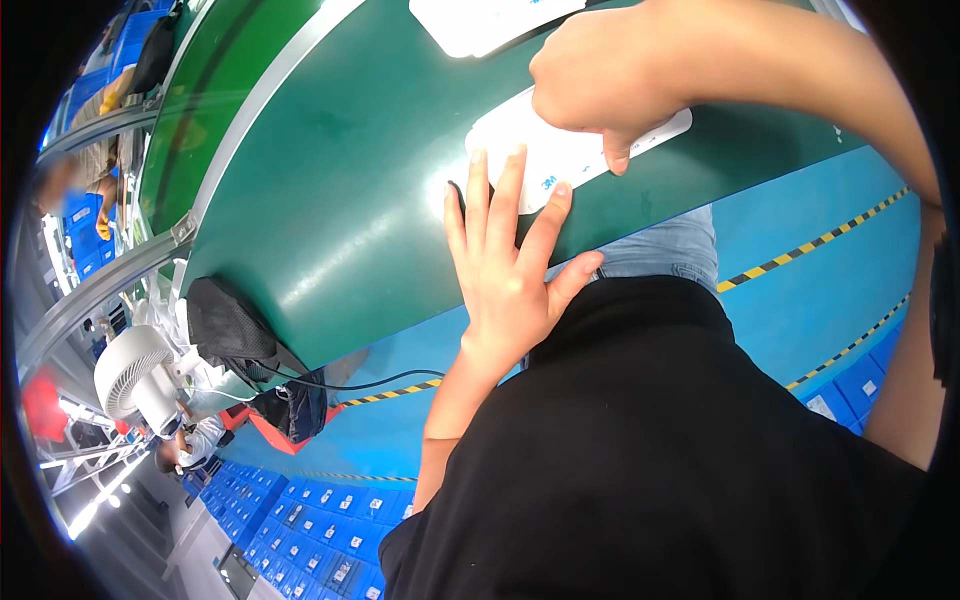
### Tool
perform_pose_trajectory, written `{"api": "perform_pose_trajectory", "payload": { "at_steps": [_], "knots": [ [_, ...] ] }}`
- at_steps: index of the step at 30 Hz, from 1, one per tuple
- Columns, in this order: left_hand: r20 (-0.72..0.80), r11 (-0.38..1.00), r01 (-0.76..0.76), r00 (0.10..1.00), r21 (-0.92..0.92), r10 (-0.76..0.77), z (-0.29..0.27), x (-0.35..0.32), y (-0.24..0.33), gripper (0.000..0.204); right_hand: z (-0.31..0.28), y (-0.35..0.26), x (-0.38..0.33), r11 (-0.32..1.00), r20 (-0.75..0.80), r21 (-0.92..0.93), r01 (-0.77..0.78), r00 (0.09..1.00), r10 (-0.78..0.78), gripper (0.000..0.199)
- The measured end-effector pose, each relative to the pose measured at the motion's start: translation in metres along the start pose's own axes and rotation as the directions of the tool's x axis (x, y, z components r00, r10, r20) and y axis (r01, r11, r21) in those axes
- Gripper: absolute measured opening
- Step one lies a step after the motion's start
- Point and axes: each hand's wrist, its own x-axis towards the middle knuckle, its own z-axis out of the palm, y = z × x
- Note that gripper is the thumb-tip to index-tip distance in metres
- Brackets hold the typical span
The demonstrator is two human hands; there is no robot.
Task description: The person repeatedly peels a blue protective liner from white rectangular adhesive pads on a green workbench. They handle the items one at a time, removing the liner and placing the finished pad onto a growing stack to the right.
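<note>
A long white flat piece (577,157) with rounded corners and small blue print lies on the green worktop (370,190) before me. My left hand (508,270) is open, its fingers spread, with the fingertips resting on the left end of this piece. Over the far side of it my right hand (612,80) is curled closed, the thumb pointing down at the piece's near edge. Its other fingertips are hidden beneath the hand, so what they hold, if anything, does not show. A second white piece (480,22) lies farther back, partly cut off by the picture's edge.
At the left end of the table are a black mesh bag (232,318) and a white fan (135,370). A dark cable (350,386) hangs there. Blue bins (310,530) stand behind on the blue floor (780,225). Other people are at the far left.
</note>
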Motion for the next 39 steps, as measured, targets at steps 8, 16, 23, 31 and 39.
{"api": "perform_pose_trajectory", "payload": {
  "at_steps": [8, 16, 23, 31, 39],
  "knots": [
    [0.016, 1.000, 0.002, 1.000, 0.002, -0.002, -0.001, 0.003, 0.000, 0.048, 0.041, -0.004, -0.025, 0.973, -0.452, 0.230, 0.035, 0.889, 0.075, 0.038],
    [-0.003, 0.988, 0.003, 1.000, -0.155, -0.004, -0.018, 0.004, -0.006, 0.052, 0.064, 0.001, -0.031, 0.923, -0.788, 0.381, -0.054, 0.503, 0.355, 0.022],
    [-0.070, 0.934, 0.220, 0.966, -0.281, -0.249, -0.054, 0.050, -0.048, 0.070, 0.062, 0.009, -0.015, 0.929, -0.836, 0.357, 0.094, 0.477, 0.273, 0.008],
    [0.308, 0.339, 0.359, 0.931, -0.869, -0.196, -0.048, 0.101, -0.076, 0.036, 0.042, 0.029, -0.017, 0.721, -0.840, 0.534, 0.442, 0.186, 0.509, 0.016],
    [0.178, 0.219, 0.245, 0.942, -0.944, -0.285, -0.028, 0.086, -0.069, 0.038, 0.062, 0.010, 0.013, 0.336, -0.612, 0.572, 0.748, 0.117, 0.782, 0.037]
  ]
}}
